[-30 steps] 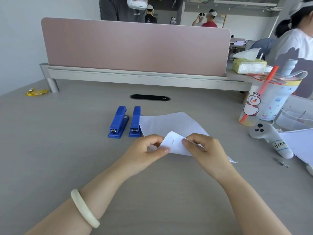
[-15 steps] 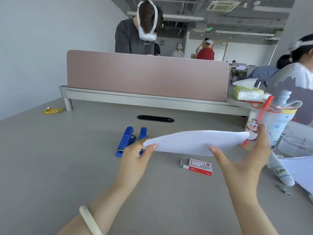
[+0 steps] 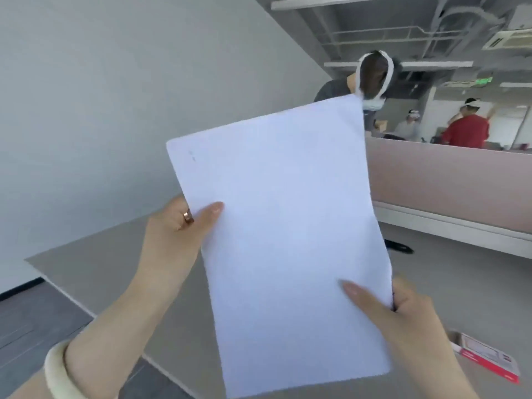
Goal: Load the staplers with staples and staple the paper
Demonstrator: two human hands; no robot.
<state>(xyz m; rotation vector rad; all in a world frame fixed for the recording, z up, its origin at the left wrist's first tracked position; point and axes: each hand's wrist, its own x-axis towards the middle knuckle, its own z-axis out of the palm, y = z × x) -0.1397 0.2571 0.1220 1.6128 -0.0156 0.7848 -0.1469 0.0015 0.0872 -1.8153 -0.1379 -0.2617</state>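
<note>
Paper [image 3: 282, 240] is held upright in front of the camera, well above the grey desk [image 3: 95, 266], and it fills the middle of the view. Half a second ago it was held nearly flat and edge-on, low over the desk; it has since been raised and turned so that its broad face is shown. A second ago it was lying on the desk with one corner folded up between the fingers.

Its left edge is pinched by the left hand [image 3: 175, 234], with the thumb laid across the front face and the other fingers hidden behind the sheet. A ring [image 3: 188, 216] is worn on that hand and a pale bangle [image 3: 62, 372] on its wrist. Its lower right edge is gripped by the right hand [image 3: 400, 309], thumb on the front face and fingers curled behind. Two faint staple marks [image 3: 192, 155] are seen near the paper's upper left corner.

A red and white staple box [image 3: 486, 357] lies on the desk below and to the right of the paper, just beyond the right hand. The blue staplers, seen beside the paper earlier, are no longer in view; the camera has been tilted up, so that more wall and ceiling are shown. A pink divider [image 3: 449, 182] is seen to the right of the paper, and a person in a white head strap [image 3: 374, 79] above its upper right corner.
</note>
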